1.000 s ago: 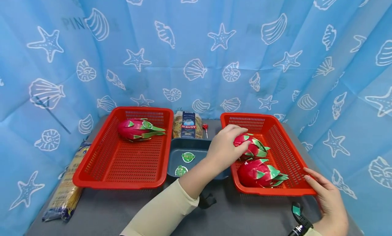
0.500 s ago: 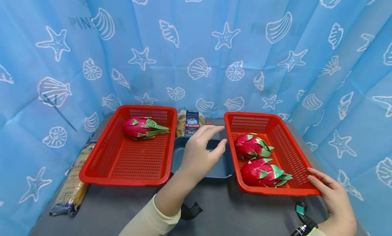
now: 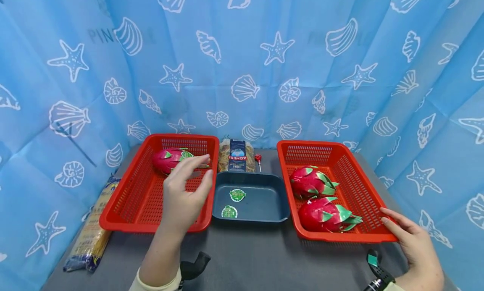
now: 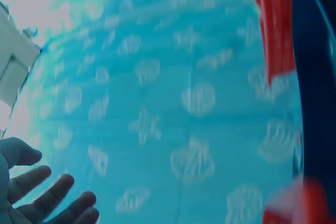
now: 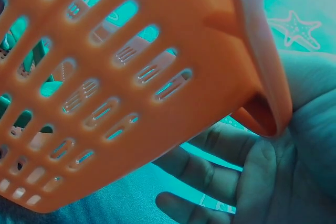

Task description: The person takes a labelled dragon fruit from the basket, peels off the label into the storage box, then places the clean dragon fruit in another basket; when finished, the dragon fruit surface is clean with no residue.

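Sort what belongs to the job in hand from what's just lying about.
Probably the job's: right basket, held by right grip, two dragon fruits inside; left basket, near left grip, one dragon fruit inside.

Seemingly lying about: pasta bag, lollipop, yellow packet, perhaps dark tray.

2 red-green dragon fruits (image 3: pixel 326 215) lie in R red bskt (image 3: pixel 354 179), 1 fruit (image 3: pixel 166 159) in L bskt (image 3: pixel 145 194).

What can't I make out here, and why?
Head view: part of the left fruit, behind the left hand.
Head view: small print on the stickers in the tray, too small.
Left wrist view: the red shape at the bottom, blurred and cut off by the edge.
Right wrist view: inside of the right basket, mostly hidden by its slotted wall.
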The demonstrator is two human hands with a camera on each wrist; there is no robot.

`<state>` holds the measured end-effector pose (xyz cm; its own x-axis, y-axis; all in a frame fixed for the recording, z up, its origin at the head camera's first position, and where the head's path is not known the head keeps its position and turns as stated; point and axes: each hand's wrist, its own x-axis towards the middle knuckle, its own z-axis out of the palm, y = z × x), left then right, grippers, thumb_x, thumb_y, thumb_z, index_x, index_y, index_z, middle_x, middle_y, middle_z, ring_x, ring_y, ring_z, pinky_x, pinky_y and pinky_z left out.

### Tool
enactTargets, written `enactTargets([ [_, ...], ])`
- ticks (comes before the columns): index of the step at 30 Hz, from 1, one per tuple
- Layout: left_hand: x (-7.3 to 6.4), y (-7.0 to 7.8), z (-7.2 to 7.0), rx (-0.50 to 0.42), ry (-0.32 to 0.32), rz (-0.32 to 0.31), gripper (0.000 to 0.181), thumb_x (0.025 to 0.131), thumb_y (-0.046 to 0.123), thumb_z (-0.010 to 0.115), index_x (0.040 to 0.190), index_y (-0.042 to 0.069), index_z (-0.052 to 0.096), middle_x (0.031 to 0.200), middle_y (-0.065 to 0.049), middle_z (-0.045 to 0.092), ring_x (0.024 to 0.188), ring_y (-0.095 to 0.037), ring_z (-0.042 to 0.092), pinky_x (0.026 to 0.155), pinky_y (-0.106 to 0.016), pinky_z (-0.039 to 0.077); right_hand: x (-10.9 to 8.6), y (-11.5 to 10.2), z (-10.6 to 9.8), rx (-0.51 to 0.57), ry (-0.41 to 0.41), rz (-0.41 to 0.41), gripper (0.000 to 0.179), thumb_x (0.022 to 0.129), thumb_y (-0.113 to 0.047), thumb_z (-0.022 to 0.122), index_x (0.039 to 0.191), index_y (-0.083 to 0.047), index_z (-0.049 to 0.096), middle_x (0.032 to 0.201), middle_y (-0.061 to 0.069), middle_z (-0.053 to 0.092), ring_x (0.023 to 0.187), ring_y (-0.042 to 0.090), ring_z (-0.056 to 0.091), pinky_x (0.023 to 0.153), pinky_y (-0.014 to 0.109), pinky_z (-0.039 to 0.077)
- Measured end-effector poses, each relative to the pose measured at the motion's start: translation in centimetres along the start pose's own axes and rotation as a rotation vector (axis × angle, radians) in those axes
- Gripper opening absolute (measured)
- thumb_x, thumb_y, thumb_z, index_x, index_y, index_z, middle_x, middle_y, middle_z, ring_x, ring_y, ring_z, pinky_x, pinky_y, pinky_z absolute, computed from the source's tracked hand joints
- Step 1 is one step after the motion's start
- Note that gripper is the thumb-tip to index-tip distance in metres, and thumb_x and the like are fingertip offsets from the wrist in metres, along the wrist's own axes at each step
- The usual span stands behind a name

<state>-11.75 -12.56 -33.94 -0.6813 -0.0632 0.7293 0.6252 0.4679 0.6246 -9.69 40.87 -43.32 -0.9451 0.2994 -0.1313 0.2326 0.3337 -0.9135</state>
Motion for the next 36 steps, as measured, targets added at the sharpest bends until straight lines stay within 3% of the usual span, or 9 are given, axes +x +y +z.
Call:
enactTargets([
  [6,-0.8,-3.3,-5.0,0.041,0.094,-0.009,0.051,0.086,-0.001,0.078,0.134,0.014,0.069,0.124,-0.003,0.07,0.109,-0.019,0.066,0.092,-0.021,0.053,0.2,-0.2,0.0,-0.069,0.0,0.014,0.031,0.101,-0.04,0.065,0.129,-0.052,0.065,0.094,-0.036,0.06,0.083,-0.009,0.063,0.066,0.011,0.045],
  [15,-1.6,-7.3,-10.2,0.15,0.188,-0.063,0.044,0.09,-0.001,0.073,0.132,0.011,0.071,0.118,-0.015,0.071,0.107,-0.008,0.065,0.091,-0.013,0.049,0.2,-0.6,-0.1,-0.109,-0.017,0.019,0.037,0.1,-0.045,0.066,0.135,-0.052,0.06,0.096,-0.04,0.054,0.085,-0.017,0.056,0.067,0.012,0.043],
  [19,-2.1,-8.7,-12.4,0.213,0.193,-0.169,0.041,0.092,0.001,0.072,0.131,0.011,0.071,0.117,-0.01,0.071,0.103,-0.002,0.063,0.088,-0.009,0.048,0.1,-1.1,-0.1,-0.105,-0.046,0.025,0.036,0.101,-0.044,0.065,0.135,-0.054,0.058,0.096,-0.04,0.052,0.086,-0.014,0.059,0.068,0.013,0.047],
  [22,-2.8,-9.9,-14.2,0.257,0.13,-0.322,0.04,0.095,0.008,0.072,0.134,0.013,0.07,0.12,0.001,0.068,0.104,0.002,0.06,0.088,-0.007,0.046,0.2,-1.5,-0.1,-0.126,-0.063,0.035,0.047,0.102,-0.044,0.062,0.147,-0.046,0.05,0.102,-0.033,0.055,0.085,-0.013,0.059,0.068,0.014,0.05],
  [26,-3.7,-11.8,-16.5,0.33,-0.015,-0.514,0.045,0.1,0.022,0.067,0.144,0.01,0.061,0.132,-0.007,0.061,0.107,-0.002,0.055,0.083,-0.005,0.044,0.3,-2.5,0.1,-0.235,-0.06,0.044,0.074,0.105,-0.047,0.054,0.164,-0.019,0.02,0.142,0.018,0.055,0.084,-0.015,0.051,0.066,0.014,0.05],
  [28,-4.1,-12.7,-17.3,0.35,-0.108,-0.591,0.052,0.103,0.028,0.063,0.149,0.006,0.053,0.138,-0.019,0.056,0.113,-0.015,0.055,0.076,-0.007,0.046,0.3,-3.2,0.3,-0.268,-0.049,0.057,0.081,0.106,-0.047,0.049,0.164,-0.007,0.009,0.154,0.04,0.027,0.096,0.002,0.061,0.071,0.022,0.055],
  [32,-4.5,-14.7,-18.2,0.301,-0.284,-0.721,0.063,0.105,0.031,0.057,0.156,0.0,0.037,0.141,-0.034,0.047,0.115,-0.045,0.052,0.066,-0.02,0.055,-0.1,-4.5,0.6,-0.291,0.02,0.097,0.082,0.107,-0.048,0.045,0.162,-0.001,0.006,0.154,0.043,0.024,0.127,0.053,0.044,0.091,0.055,0.054],
  [34,-4.8,-15.3,-18.3,0.257,-0.344,-0.769,0.065,0.106,0.031,0.055,0.158,0.001,0.032,0.139,-0.036,0.046,0.111,-0.046,0.055,0.065,-0.029,0.059,-0.4,-5.0,0.8,-0.275,0.046,0.096,0.082,0.106,-0.048,0.046,0.162,-0.001,0.009,0.154,0.042,0.026,0.118,0.039,0.057,0.091,0.054,0.055],
  [36,-5.0,-15.9,-18.2,0.227,-0.372,-0.778,0.064,0.107,0.03,0.055,0.159,0.001,0.032,0.135,-0.036,0.049,0.103,-0.04,0.061,0.066,-0.03,0.06,-0.7,-5.6,1.1,-0.258,0.059,0.07,0.081,0.106,-0.048,0.048,0.163,-0.001,0.013,0.153,0.04,0.029,0.097,0.012,0.064,0.078,0.036,0.059],
])
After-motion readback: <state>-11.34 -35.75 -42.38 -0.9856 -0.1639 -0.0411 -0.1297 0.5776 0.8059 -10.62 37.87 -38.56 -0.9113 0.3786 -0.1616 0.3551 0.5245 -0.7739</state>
